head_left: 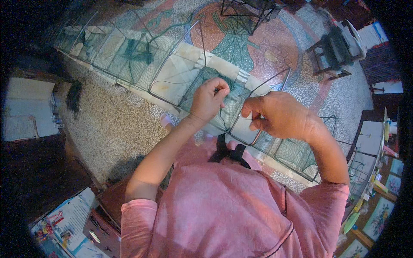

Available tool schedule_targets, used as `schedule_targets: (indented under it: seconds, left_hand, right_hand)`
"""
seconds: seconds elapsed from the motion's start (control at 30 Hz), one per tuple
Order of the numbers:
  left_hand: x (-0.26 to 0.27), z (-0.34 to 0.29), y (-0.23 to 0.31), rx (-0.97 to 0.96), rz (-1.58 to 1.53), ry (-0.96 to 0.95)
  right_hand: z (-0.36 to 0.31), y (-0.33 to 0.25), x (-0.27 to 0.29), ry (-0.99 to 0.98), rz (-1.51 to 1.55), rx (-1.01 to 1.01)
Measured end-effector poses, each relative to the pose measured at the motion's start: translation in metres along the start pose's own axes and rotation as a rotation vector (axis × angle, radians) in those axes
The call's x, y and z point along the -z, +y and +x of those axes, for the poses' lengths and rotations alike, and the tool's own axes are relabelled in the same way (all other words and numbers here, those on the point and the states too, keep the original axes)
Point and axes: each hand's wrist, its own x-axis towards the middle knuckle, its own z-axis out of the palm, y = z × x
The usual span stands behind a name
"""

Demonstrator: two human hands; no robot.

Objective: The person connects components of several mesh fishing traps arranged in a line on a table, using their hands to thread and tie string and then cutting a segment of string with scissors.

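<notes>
A long trap of green netting (pixel 142 53) on dark rectangular wire frames (pixel 174 56) runs diagonally in front of me, from far left to near right. Over a netted section of it, my left hand (pixel 209 99) is closed, thumb and fingertips pinched together. To its right, my right hand (pixel 275 115) is also closed in a pinch, beside an upright wire frame (pixel 279 77). Whatever lies between the fingertips of either hand is too small or hidden to make out. A green mesh panel (pixel 234 101) stretches between and below the hands.
Beneath the trap lies a pale slab (pixel 172 79). A dark wire-framed net (pixel 249 15) stands at the far side, near a dark chair (pixel 331 51). Papers and small items cover a table (pixel 73 219) at lower left. Pictures (pixel 380 219) line the right edge.
</notes>
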Motion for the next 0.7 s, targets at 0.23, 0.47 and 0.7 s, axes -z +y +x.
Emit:
schedule_targets:
  seconds: [0.23,0.47,0.7]
  left_hand:
    - [0.000,0.000,-0.007,0.137,-0.314,0.043]
    - [0.000,0.002,-0.007,0.217,-0.552,0.006]
    - [-0.004,0.004,-0.011,0.377,-0.680,0.077]
  right_hand:
    - [0.003,0.001,0.061,0.364,1.003,0.076]
    - [0.043,0.035,0.030,0.293,0.853,-0.046]
    - [0.066,0.050,-0.028,0.177,0.052,-0.170]
